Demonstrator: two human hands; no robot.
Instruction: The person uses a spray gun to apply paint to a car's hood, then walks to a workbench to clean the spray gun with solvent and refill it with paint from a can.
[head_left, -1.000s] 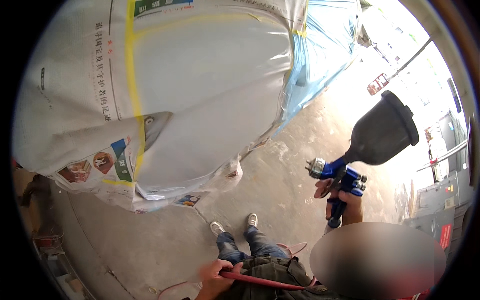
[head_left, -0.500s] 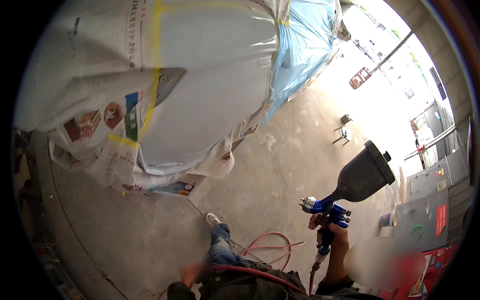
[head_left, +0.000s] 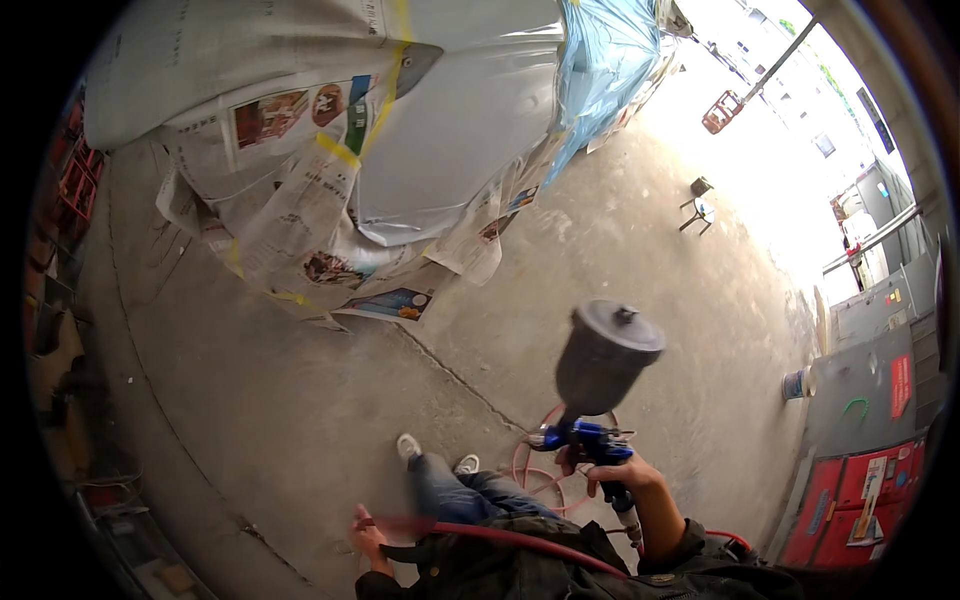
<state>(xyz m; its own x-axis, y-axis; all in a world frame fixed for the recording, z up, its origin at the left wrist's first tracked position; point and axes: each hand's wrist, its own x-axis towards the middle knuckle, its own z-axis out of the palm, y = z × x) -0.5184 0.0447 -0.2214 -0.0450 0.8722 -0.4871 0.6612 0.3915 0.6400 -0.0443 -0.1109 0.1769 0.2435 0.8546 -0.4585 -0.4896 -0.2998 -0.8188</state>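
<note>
My right hand [head_left: 625, 474] grips a blue spray gun [head_left: 590, 438] with a dark, lidded cup [head_left: 608, 360] on top; an air hose connects below its handle. My left hand [head_left: 366, 535], partly blurred at the lower edge, holds a red hose [head_left: 490, 535] that runs across my body. Up and away from the gun stands a covered vehicle with a bare grey panel [head_left: 455, 125], bordered by newspaper sheets [head_left: 270, 170], yellow tape and light blue plastic sheeting [head_left: 605, 75].
Coiled hose lies by my feet on the concrete floor [head_left: 260, 400]. A small stool [head_left: 698, 212] stands toward the bright opening. A bucket [head_left: 798, 383] and red cabinet [head_left: 840, 505] are at the right. Shelving and cluttered items [head_left: 70, 170] line the left edge.
The covered vehicle sits higher in the view, with more floor showing. My right hand and spray gun have moved leftward and down in view. My left hand has shifted slightly left, still holding the hose.
</note>
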